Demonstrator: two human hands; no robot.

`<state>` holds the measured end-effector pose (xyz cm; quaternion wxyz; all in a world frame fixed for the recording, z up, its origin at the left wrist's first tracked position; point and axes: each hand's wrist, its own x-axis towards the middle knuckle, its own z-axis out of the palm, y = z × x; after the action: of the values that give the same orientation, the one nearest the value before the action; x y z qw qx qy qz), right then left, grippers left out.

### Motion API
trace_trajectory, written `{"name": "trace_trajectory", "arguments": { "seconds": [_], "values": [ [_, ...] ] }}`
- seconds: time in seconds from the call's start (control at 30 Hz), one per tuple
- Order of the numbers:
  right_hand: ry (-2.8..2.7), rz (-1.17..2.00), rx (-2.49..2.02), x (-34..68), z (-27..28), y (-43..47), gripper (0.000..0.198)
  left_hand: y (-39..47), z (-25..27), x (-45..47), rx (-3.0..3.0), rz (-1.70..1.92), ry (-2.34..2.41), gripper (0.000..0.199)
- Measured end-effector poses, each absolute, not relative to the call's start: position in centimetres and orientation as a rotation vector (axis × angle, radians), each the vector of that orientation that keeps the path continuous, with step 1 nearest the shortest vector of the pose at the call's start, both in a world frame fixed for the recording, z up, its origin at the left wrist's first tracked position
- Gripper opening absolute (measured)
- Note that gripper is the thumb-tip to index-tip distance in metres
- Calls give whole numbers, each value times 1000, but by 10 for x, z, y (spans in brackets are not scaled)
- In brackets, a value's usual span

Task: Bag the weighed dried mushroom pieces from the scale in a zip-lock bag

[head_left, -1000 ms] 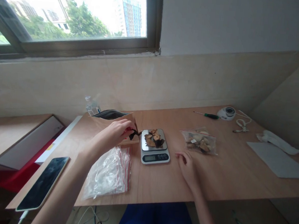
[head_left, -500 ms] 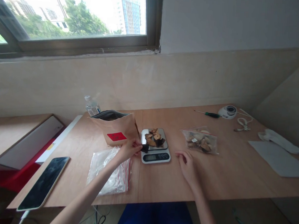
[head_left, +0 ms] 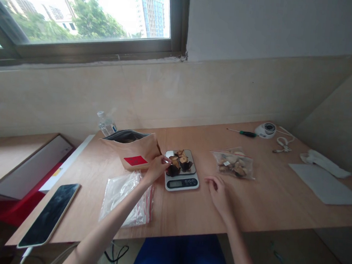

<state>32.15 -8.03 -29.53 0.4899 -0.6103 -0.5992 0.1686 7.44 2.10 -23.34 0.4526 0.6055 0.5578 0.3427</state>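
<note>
Reaching in from the near edge of the desk (head_left: 267, 212), two bare forearms stretch toward a small digital scale (head_left: 181, 176) at the middle. Close to the near left corner lies a dark phone (head_left: 47, 214); beside it, a clear zip bag (head_left: 128, 197) lies flat. The left hand (head_left: 157, 168) has its fingertips pinched together on a dark dried piece (head_left: 172, 170) at the left edge of the scale's plate, where more dried pieces are heaped. The right hand (head_left: 218, 192) rests on the desk just right of the scale, fingers loosely curled, holding nothing. Behind the left hand a brown paper pouch (head_left: 132, 149) stands open. Farther right lies a filled clear bag (head_left: 233, 164); a screwdriver (head_left: 243, 133) lies near the far edge.
</note>
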Motion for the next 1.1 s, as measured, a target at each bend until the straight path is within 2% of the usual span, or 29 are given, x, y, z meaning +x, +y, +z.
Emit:
{"name": "trace_trajectory", "arguments": {
  "seconds": [0.53,1.1],
  "values": [
    [-1465,404,-1472,323,-298,-79,22,31,-230,77,1251,815,1349,10],
    [-1480,410,-1498,324,-300,-79,23,-10,-213,74,1893,871,1443,18]
  ]
}}
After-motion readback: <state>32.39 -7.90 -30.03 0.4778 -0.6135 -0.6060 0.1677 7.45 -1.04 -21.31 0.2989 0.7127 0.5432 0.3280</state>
